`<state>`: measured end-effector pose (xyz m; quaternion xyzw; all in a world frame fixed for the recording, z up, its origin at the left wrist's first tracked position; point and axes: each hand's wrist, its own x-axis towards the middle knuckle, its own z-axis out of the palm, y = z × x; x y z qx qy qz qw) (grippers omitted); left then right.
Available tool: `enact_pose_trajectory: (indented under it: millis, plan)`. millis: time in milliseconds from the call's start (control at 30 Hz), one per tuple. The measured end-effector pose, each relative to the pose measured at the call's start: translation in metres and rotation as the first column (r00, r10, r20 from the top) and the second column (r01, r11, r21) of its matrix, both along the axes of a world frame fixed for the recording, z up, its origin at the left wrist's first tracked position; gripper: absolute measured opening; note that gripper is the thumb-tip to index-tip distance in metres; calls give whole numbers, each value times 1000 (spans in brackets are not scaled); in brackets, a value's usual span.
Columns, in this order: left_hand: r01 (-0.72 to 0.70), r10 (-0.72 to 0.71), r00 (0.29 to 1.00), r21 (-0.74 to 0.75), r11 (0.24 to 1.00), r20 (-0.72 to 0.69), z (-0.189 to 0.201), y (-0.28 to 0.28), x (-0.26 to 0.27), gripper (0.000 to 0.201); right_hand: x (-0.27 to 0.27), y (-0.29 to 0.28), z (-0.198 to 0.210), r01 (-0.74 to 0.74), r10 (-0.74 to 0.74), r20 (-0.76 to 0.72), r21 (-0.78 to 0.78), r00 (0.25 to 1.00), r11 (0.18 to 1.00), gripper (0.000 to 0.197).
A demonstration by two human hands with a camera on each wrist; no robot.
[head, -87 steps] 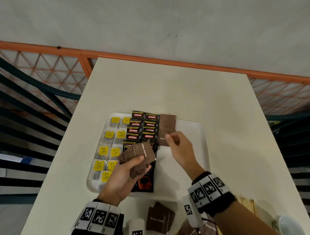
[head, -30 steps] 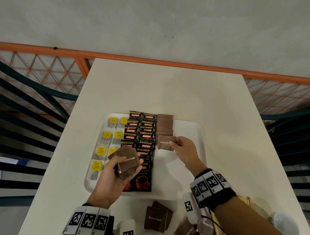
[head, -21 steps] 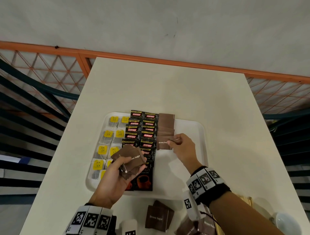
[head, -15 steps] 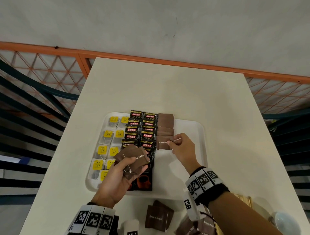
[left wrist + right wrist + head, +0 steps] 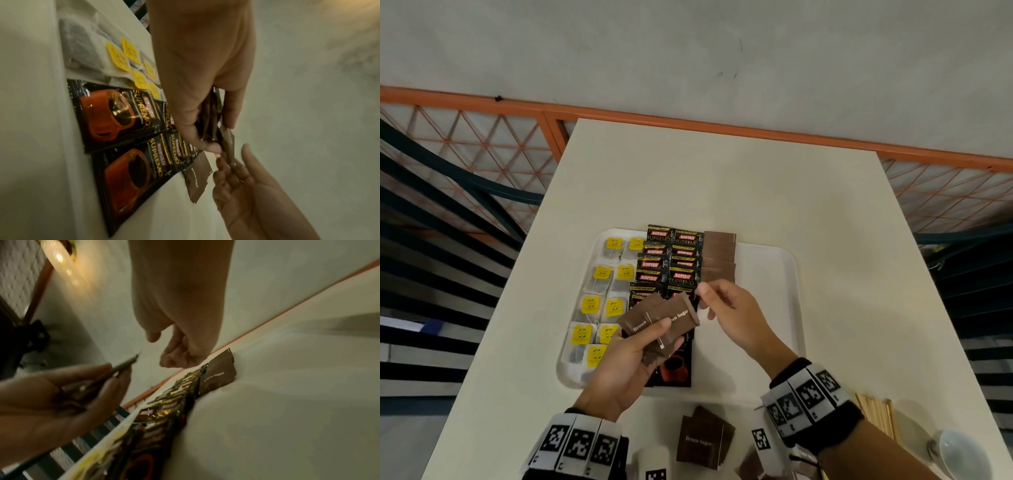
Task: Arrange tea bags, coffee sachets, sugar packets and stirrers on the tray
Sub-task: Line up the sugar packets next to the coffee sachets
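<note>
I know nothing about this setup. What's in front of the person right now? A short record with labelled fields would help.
Surface: white table
Tray: white tray holding three kinds of items
Left columns: tea bags with yellow tags
Middle columns: black coffee sachets
Right column: brown sugar packets on tray, overlapping
Left hand: holds a fan of brown sugar packets in hand
Right hand: empty, fingers loosely curled, reaching toward that fan
Off the tray, near edge: loose sugar packets, wooden stirrers, white cup
</note>
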<state>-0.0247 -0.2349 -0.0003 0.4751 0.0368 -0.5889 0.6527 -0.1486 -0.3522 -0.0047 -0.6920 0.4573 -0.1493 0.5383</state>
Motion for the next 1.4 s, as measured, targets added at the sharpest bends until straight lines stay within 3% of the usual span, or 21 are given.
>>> enact_pose_trajectory:
  millis: [100, 233, 367, 500, 600, 733, 933, 1233, 1333, 1400]
  plan:
    - [17, -19, 997, 31, 999, 76, -1, 1, -1, 26, -1, 6, 9, -107, 89, 136, 132, 987, 985, 12]
    - [-6, -1, 994, 66, 998, 113, -4, 2, -1, 21, -9, 8, 3, -116, 92, 127, 197, 988, 974, 17]
    - [-70, 68, 997, 56, 996, 35, -7, 7, 5, 24, -23, 3, -7, 59, -80, 79, 235, 994, 970, 13]
    - [-77, 78, 997, 43, 996, -17, -7, 14, 9, 18, -33, -11, -20, 305, -334, 72, 264, 940, 915, 9]
    - [-69, 70, 997, 48, 996, -21, -6, 16, 7, 16, -34, -20, -29, 363, -381, 32, 241, 924, 900, 13]
    - [-62, 63, 997, 23, 998, -44, -2, 16, 3, 17, -31, -25, -40, 386, -392, -9, 202, 920, 900, 19]
    - [-39, 39, 998, 4, 999, -51, -2, 15, 2, 22, -25, -22, -45, 380, -377, -50, 97, 925, 920, 11]
    - [59, -63, 996, 75, 995, 56, -10, 13, -7, 20, -22, -17, -39, 375, -383, -126, -84, 915, 923, 13]
    - [84, -92, 991, 75, 994, 96, -10, 11, -6, 20, -18, -6, -27, 305, -321, -115, -140, 940, 942, 7]
    - [102, -111, 986, 74, 992, 124, -8, 9, -7, 20, -15, 5, -14, 171, -181, -118, -88, 976, 981, 15]
